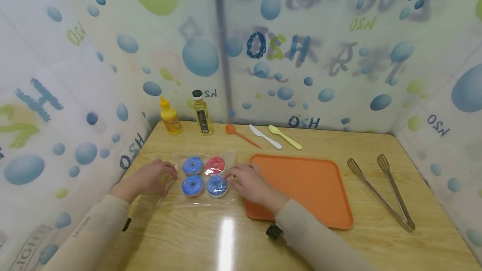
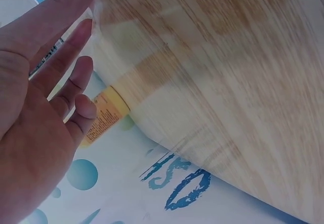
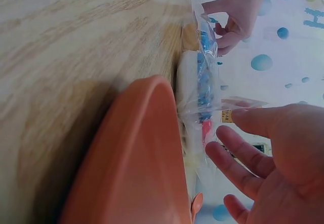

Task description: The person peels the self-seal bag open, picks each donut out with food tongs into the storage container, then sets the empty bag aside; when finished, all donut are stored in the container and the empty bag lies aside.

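Note:
A clear plastic bag [image 1: 208, 200] lies on the wooden table with donuts inside, in two rows. Three donuts look blue, like the front-left donut [image 1: 193, 185]; the back-right donut [image 1: 215, 165] is pinkish red. My left hand [image 1: 156, 177] pinches the bag's left edge, its other fingers loosely bent. At the bag's right side, my right hand [image 1: 251, 184] pinches the film between thumb and index finger; that index finger is mostly hidden behind the thumb in the right wrist view. The orange tray [image 1: 301, 187] sits under and beyond the right hand.
A yellow squeeze bottle [image 1: 171, 118] and a dark-capped oil bottle [image 1: 202, 114] stand at the back left. Along the back lie an orange spoon [image 1: 241, 135], a white knife [image 1: 265, 137] and a yellow spoon [image 1: 285, 137]. Metal tongs [image 1: 388, 200] rest at the right.

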A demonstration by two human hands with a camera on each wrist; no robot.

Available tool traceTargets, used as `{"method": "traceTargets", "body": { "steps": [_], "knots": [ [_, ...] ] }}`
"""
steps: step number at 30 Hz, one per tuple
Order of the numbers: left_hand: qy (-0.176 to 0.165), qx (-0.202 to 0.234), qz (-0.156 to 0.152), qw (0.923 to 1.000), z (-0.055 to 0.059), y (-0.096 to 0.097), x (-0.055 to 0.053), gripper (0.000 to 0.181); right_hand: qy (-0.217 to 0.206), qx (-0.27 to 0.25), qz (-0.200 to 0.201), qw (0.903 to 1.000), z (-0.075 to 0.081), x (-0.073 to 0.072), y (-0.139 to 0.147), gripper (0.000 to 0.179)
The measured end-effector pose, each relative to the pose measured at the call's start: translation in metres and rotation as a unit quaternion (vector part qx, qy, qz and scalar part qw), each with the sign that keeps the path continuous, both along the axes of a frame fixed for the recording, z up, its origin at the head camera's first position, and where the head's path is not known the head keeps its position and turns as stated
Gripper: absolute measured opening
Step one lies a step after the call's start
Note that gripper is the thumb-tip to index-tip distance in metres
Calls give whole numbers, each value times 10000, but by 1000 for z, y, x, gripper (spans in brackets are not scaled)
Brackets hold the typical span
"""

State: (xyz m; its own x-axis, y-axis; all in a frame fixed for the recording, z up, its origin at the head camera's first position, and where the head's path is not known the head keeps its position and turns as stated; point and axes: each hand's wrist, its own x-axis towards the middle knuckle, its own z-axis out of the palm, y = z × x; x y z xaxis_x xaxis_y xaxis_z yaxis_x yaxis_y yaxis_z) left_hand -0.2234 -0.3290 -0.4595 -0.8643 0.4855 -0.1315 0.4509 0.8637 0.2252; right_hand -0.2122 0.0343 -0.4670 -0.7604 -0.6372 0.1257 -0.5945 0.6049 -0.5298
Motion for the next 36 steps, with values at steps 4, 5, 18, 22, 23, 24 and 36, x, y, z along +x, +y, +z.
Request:
{"method": "traceTargets", "body": {
  "steps": [4,5,18,22,23,24,36],
  "knots": [
    [24,2,-24,10000,0,0,-1,46,-108,86,127,9998,-3,-3,-4,22],
    [26,3,-18,10000,-1,-1,-1,46,-135,107,152,9997,-3,-2,-5,24],
    [-41,79,-139,9999,0,-3,-3,48,129,60,115,9998,-10,-4,-7,4],
    [-58,94,-127,9999,1,-2,-4,48,157,76,31,9998,-12,-5,-4,6],
    [-73,86,-109,9999,1,-1,-4,48,164,77,4,9998,-13,-4,-3,6],
    [-79,74,-115,9999,1,-1,-5,48,194,80,-24,9998,-14,-4,-1,6],
    [-365,46,116,9993,-1,-1,-11,46,347,24,-132,9993,-12,3,16,6]
  ]
}}
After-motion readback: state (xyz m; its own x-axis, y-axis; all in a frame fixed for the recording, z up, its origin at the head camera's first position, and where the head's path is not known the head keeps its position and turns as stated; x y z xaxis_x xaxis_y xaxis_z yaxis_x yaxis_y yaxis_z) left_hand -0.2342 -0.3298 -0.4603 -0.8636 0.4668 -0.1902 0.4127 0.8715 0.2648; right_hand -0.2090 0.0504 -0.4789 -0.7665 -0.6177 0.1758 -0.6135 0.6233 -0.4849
